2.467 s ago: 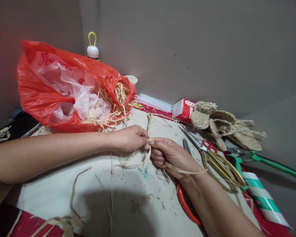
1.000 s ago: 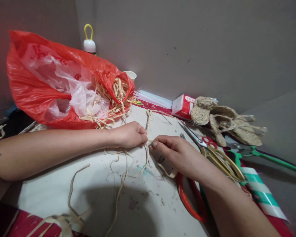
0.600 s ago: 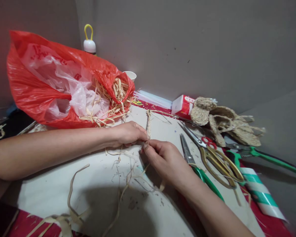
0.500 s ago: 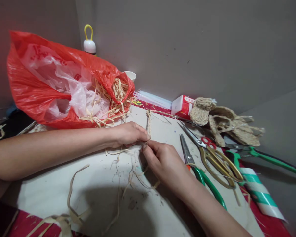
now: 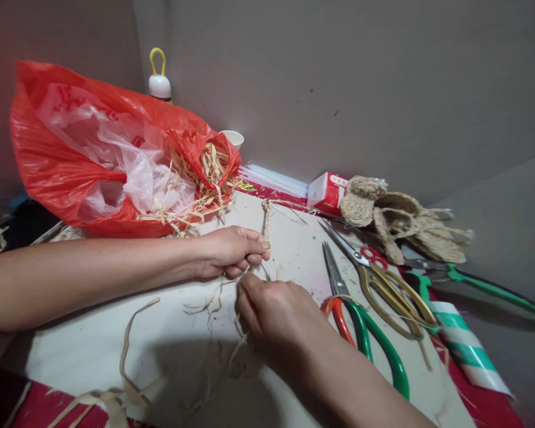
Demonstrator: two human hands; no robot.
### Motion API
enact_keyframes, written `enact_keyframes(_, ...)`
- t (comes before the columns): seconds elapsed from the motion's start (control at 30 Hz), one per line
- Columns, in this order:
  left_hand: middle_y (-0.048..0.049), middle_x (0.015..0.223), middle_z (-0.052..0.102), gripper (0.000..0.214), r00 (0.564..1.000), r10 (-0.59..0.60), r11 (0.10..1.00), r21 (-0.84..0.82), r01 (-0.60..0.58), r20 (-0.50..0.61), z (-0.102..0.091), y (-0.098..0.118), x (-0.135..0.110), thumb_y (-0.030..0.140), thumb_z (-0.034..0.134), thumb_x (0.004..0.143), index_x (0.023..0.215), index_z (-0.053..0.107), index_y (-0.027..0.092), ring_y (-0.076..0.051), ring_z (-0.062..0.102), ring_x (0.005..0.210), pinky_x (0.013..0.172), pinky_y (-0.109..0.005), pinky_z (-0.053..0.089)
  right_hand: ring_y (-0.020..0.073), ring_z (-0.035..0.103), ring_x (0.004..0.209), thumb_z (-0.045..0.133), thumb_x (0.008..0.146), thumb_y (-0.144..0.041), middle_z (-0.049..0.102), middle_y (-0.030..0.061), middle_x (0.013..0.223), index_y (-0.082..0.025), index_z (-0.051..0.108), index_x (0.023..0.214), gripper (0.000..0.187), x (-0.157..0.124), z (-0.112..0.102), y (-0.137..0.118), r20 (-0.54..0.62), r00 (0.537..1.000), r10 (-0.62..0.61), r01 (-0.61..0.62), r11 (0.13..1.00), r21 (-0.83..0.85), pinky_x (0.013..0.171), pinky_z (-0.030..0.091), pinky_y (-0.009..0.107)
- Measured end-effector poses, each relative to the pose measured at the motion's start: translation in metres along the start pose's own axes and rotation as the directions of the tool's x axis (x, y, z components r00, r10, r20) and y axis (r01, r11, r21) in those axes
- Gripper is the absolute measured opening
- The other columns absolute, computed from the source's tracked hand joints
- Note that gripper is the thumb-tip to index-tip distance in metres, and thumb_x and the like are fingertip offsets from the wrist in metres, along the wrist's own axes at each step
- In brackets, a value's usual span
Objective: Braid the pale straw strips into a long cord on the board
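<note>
Between thumb and fingers, my left hand [image 5: 236, 249] pinches the near end of a narrow braided straw cord [image 5: 267, 221], which runs away from me across the pale board [image 5: 178, 333]. Just below and to the right, my right hand [image 5: 271, 303] is closed with its back towards me. Thin loose straw strands [image 5: 234, 351] hang down at its fingers, and it seems to grip one, though the fingertips are largely hidden. Beyond my hands the cord bends right into a thin strand.
A red plastic bag [image 5: 138, 113] of raffia strips lies back left. To the right are green-and-orange-handled scissors [image 5: 365, 333], gold-handled scissors [image 5: 396, 291], green-handled cutters [image 5: 494, 288], woven straw pieces [image 5: 401, 217], a red-and-white box [image 5: 327, 193] and a striped roll [image 5: 468, 345]. White sticks [image 5: 276, 180] lie along the wall.
My right hand has moved down and left, away from the left fingertips, drawing strands with it. My left hand keeps its pinch on the cord. The orange scissor handle now shows more fully.
</note>
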State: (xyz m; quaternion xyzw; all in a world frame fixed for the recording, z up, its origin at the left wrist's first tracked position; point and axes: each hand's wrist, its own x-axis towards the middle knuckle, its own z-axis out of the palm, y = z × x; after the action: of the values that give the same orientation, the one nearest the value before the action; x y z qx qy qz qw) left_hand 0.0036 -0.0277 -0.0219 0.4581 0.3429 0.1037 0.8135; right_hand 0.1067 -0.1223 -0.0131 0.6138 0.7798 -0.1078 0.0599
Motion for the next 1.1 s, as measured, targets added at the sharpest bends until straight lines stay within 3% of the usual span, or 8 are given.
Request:
enact_keyframes(0.3, 0.0082, 0.049, 0.034, 0.021, 0.999, -0.02, 0.999, 0.048, 0.022, -0.034, -0.005, 0.002, 0.001, 0.02, 0.048, 0.088, 0.069, 0.05, 0.014, -0.001, 0.018, 0.037, 0.037, -0.016, 0.01, 0.01, 0.044, 0.04, 0.065, 0.071, -0.03, 0.059, -0.0026, 0.052, -0.023, 0.061, 0.056, 0.017, -0.051, -0.035, 0.006, 0.257, 0.91, -0.325, 0.107, 0.783, 0.613, 0.039, 0.027, 0.024)
enact_keyframes(0.4, 0.0078, 0.05, 0.036, 0.019, 1.0, -0.003, 0.998, 0.057, 0.005, -0.024, -0.005, 0.002, 0.001, 0.021, 0.049, 0.087, 0.069, 0.051, 0.014, -0.001, 0.02, 0.037, 0.037, -0.016, 0.011, 0.0117, 0.045, 0.043, 0.057, 0.08, -0.038, 0.053, -0.0013, 0.049, -0.022, 0.056, 0.055, 0.03, -0.036, -0.042, 0.034, 0.093, 0.987, -0.131, 0.009, 0.624, 0.782, 0.041, 0.033, 0.024)
enact_keyframes(0.43, 0.0078, 0.05, 0.037, 0.019, 1.0, 0.003, 0.998, 0.059, -0.002, -0.018, -0.005, 0.002, 0.001, 0.021, 0.049, 0.087, 0.069, 0.051, 0.014, -0.001, 0.02, 0.037, 0.037, -0.016, 0.011, 0.0118, 0.045, 0.044, 0.053, 0.084, -0.04, 0.051, -0.001, 0.049, -0.021, 0.052, 0.054, 0.035, -0.026, -0.041, 0.043, -0.029, 0.996, 0.081, -0.023, 0.582, 0.813, 0.043, 0.035, 0.024)
enact_keyframes(0.5, 0.008, 0.05, 0.036, 0.019, 1.0, 0.011, 0.998, 0.062, -0.011, -0.008, -0.005, 0.002, 0.001, 0.023, 0.049, 0.087, 0.07, 0.051, 0.014, -0.001, 0.019, 0.037, 0.037, -0.016, 0.011, 0.0132, 0.051, 0.053, 0.056, 0.083, -0.042, 0.058, 0.0011, 0.061, -0.021, 0.056, 0.066, 0.027, -0.005, -0.032, 0.057, -0.179, 0.905, 0.385, -0.056, 0.526, 0.848, 0.05, 0.041, 0.025)
enact_keyframes(0.67, 0.0077, 0.05, 0.039, 0.02, 0.998, 0.047, 0.995, 0.082, -0.05, 0.034, -0.006, 0.0, 0.001, 0.024, 0.049, 0.086, 0.068, 0.048, 0.015, -0.001, 0.021, 0.036, 0.037, -0.016, 0.011, 0.0149, 0.058, 0.062, 0.06, 0.079, -0.047, 0.063, 0.0048, 0.074, -0.017, 0.059, 0.081, 0.03, 0.019, -0.007, 0.051, 0.126, 0.969, 0.211, -0.15, 0.101, 0.983, 0.056, 0.047, 0.026)
enact_keyframes(0.77, 0.0085, 0.048, 0.038, 0.021, 0.996, 0.087, 0.988, 0.125, -0.09, 0.035, -0.007, -0.002, 0.002, 0.025, 0.049, 0.086, 0.066, 0.045, 0.017, -0.002, 0.02, 0.035, 0.036, -0.017, 0.011, 0.0055, 0.032, 0.039, 0.06, 0.078, -0.047, 0.046, -0.0052, 0.053, -0.017, 0.052, 0.07, 0.032, 0.019, -0.004, 0.043, 0.242, 0.963, 0.121, -0.239, -0.039, 0.97, 0.036, 0.026, 0.017)
enact_keyframes(0.87, 0.0089, 0.048, 0.037, 0.02, 0.992, 0.124, 0.973, 0.197, -0.121, -0.004, -0.006, -0.002, 0.002, 0.024, 0.049, 0.085, 0.066, 0.047, 0.016, -0.002, 0.022, 0.034, 0.035, -0.018, 0.013, 0.0037, 0.013, 0.039, 0.062, 0.077, -0.049, 0.029, -0.0113, 0.049, -0.019, 0.044, 0.066, 0.036, 0.02, -0.004, 0.045, 0.275, 0.955, 0.11, -0.272, -0.041, 0.961, 0.035, 0.009, 0.016)
enact_keyframes(1.1, 0.0074, 0.05, 0.037, 0.024, 0.991, 0.108, 0.946, 0.3, -0.127, 0.077, -0.007, 0.003, -0.001, 0.025, 0.046, 0.085, 0.066, 0.054, 0.014, -0.003, 0.024, 0.036, 0.036, -0.02, 0.014, 0.0051, 0.013, 0.04, 0.053, 0.08, -0.058, 0.025, -0.0115, 0.047, -0.017, 0.051, 0.067, 0.042, 0.025, -0.001, 0.058, 0.268, 0.961, 0.07, -0.276, 0.181, 0.944, 0.036, 0.009, 0.017)
